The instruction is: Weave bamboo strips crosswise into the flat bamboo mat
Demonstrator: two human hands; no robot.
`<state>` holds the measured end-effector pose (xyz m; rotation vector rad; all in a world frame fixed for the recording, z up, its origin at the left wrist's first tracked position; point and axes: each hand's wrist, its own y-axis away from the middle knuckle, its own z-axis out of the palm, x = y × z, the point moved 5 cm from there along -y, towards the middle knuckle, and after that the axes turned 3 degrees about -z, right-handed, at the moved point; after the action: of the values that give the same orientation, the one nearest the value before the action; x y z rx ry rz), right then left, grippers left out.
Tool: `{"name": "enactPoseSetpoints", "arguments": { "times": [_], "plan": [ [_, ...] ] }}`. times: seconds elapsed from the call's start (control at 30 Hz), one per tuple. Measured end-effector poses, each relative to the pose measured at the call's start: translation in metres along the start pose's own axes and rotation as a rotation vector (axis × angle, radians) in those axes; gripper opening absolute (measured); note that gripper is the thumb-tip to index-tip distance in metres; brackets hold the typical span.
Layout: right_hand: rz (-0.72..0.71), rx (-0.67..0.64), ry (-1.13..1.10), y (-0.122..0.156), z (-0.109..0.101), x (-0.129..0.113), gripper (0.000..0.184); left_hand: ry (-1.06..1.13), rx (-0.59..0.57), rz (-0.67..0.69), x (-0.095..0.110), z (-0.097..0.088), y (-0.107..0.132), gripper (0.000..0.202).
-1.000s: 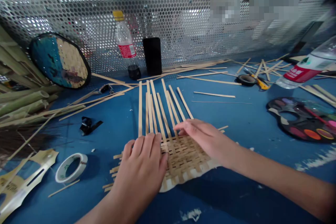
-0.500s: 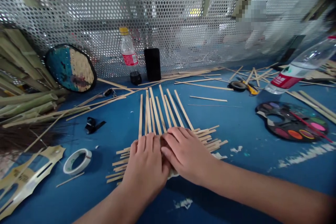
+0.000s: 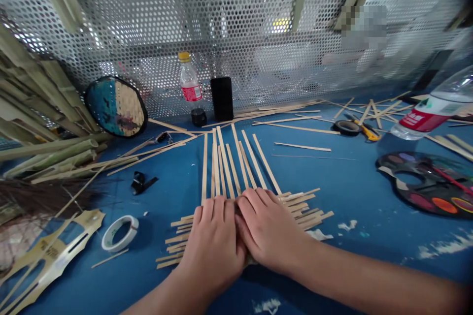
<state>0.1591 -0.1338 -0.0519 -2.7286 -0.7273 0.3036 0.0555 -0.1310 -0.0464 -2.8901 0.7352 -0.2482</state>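
My left hand (image 3: 212, 241) and my right hand (image 3: 268, 229) lie side by side, fingertips almost touching, pressing down on a flat weave of thin bamboo strips (image 3: 236, 172). The hands hide its woven centre. Long loose strip ends fan out past my fingertips toward the back. Shorter strip ends (image 3: 177, 241) poke out to the left of my left hand, and others (image 3: 305, 206) stick out to the right of my right hand.
The blue work table (image 3: 332, 172) carries a roll of white tape (image 3: 120, 233), a watercolour palette (image 3: 424, 184), a tape roll and yellow scissors (image 3: 358, 128), bottles, a black phone-like block (image 3: 221, 98), bamboo stalks, and a round woven piece (image 3: 116, 107) against a perforated metal screen.
My right hand has slid left to meet my left hand, now covering the weave. More strip ends show on the right. The whole scene sits slightly lower and further right in view.
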Motion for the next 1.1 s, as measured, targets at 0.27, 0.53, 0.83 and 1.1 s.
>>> {"name": "enactPoseSetpoints", "arguments": {
  "times": [0.27,0.53,0.83,1.1],
  "plan": [
    [0.052,-0.074,-0.158,0.004,-0.01,0.007,0.031,0.017,-0.096,0.038,-0.006,-0.003,0.005,0.03],
    [0.051,-0.027,-0.335,0.009,-0.031,0.026,0.044,-0.027,-0.058,0.164,-0.017,-0.017,0.005,0.042],
    [-0.055,-0.325,-0.337,0.017,-0.005,0.019,0.06,-0.046,-0.24,0.27,-0.023,0.009,0.008,0.062],
    [-0.048,-0.276,-0.319,0.017,-0.005,0.017,0.06,0.03,-0.324,0.289,-0.033,0.004,0.009,0.067]
  ]
}}
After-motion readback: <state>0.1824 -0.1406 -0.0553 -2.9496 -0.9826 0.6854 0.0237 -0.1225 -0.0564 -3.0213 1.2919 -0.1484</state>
